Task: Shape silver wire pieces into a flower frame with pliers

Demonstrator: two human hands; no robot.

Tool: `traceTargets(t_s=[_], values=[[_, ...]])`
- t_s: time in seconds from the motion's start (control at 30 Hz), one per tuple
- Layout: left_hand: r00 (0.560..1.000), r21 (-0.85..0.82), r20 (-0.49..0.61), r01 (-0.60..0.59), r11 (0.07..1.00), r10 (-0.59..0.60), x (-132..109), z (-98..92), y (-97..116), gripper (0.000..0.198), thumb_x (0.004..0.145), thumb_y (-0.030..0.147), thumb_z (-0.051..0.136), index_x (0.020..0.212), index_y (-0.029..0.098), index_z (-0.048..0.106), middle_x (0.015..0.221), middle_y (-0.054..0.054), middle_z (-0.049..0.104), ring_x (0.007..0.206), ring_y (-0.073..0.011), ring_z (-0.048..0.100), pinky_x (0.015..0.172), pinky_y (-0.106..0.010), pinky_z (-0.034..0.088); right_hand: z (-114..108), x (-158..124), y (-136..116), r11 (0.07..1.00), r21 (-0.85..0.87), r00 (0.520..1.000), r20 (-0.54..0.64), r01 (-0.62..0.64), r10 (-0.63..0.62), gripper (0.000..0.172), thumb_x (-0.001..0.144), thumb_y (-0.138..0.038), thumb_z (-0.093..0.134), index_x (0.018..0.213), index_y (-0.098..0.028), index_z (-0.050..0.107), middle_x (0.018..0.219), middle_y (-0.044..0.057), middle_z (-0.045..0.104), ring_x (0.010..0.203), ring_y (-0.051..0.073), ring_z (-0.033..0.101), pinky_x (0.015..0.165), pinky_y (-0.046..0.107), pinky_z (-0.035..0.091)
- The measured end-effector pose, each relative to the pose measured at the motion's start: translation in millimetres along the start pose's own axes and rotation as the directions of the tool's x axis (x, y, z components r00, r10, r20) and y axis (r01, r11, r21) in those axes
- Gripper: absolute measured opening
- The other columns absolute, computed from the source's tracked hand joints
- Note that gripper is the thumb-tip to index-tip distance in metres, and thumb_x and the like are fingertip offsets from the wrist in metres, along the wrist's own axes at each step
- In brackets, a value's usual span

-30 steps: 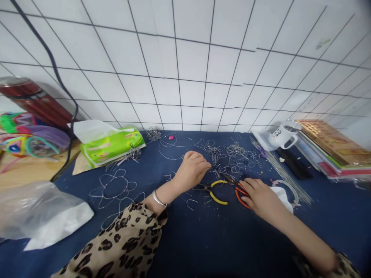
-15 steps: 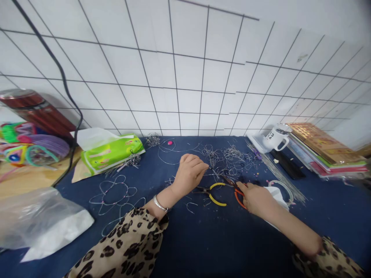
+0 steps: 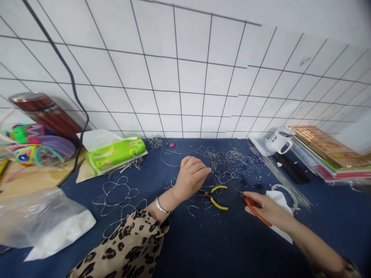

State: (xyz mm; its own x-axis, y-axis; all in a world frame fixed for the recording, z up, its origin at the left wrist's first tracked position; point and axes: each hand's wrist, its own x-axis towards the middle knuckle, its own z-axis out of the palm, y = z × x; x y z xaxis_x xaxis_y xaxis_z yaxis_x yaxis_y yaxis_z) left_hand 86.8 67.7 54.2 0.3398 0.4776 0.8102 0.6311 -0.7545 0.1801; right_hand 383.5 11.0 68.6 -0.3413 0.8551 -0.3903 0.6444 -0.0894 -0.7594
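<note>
My left hand (image 3: 191,177) is closed in a pinch just above the blue cloth, beside a heap of tangled wire. What its fingertips hold is hidden or too thin to make out. Orange-handled pliers (image 3: 255,212) lie in the grip of my right hand (image 3: 266,208), their dark jaws pointing to the upper left. Between the hands rest yellow-handled pliers (image 3: 218,198) with the handles spread, their jaws partly behind my left hand. A flower-shaped wire piece with small pink beads (image 3: 117,194) lies flat to the left.
Tangled wire scraps (image 3: 213,156) spread behind the hands. Straight wires (image 3: 281,173) lie at right, near a white mug (image 3: 279,142) and stacked books (image 3: 333,150). On the left are a green tissue pack (image 3: 117,154), a plastic bag (image 3: 43,220) and a red thermos (image 3: 48,116).
My right hand has drawn the orange-handled pliers back to the right, away from the wire heap and my left hand. My left hand stays nearly in place; the view has shifted slightly.
</note>
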Motion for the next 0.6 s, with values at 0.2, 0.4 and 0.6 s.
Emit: traceTargets(t_s=[0.2, 0.4, 0.6], values=[[1.000, 0.031, 0.015, -0.028, 0.999, 0.027, -0.4, -2.2, 1.5, 0.019, 0.078, 0.013, 0.058, 0.094, 0.023, 0.061, 0.080, 0.000, 0.065, 0.087, -0.0166, 0.052, 0.089, -0.040, 0.033, 6.7, 2.3, -10.3, 0.979, -0.183, 0.964, -0.230, 0.089, -0.130, 0.047, 0.067, -0.042, 0.063, 0.108, -0.022, 0.053, 0.079, -0.001, 0.056, 0.068, 0.014, 0.054, 0.064, 0.024, 0.046], [0.997, 0.038, 0.062, -0.042, 0.998, 0.040, 1.0, -4.3, 6.0, 0.022, 0.078, 0.012, 0.057, 0.096, 0.025, 0.060, 0.080, 0.000, 0.065, 0.086, -0.0161, 0.052, 0.092, -0.040, 0.032, 14.7, 7.2, -38.0, 0.815, -0.551, 0.886, -0.267, 0.182, -0.379, 0.039, 0.074, -0.044, 0.058, 0.108, -0.026, 0.053, 0.093, 0.004, 0.058, 0.079, 0.017, 0.056, 0.070, 0.030, 0.046], [0.996, 0.022, 0.082, -0.041, 0.999, 0.039, 1.6, -3.8, 8.8, 0.021, 0.078, 0.012, 0.056, 0.095, 0.024, 0.061, 0.079, 0.000, 0.065, 0.087, -0.0171, 0.052, 0.092, -0.041, 0.032, 19.1, 17.4, -44.4, 0.690, -0.701, 0.841, -0.257, 0.177, -0.477, 0.038, 0.077, -0.045, 0.056, 0.109, -0.024, 0.053, 0.100, 0.007, 0.057, 0.087, 0.021, 0.056, 0.075, 0.034, 0.046]])
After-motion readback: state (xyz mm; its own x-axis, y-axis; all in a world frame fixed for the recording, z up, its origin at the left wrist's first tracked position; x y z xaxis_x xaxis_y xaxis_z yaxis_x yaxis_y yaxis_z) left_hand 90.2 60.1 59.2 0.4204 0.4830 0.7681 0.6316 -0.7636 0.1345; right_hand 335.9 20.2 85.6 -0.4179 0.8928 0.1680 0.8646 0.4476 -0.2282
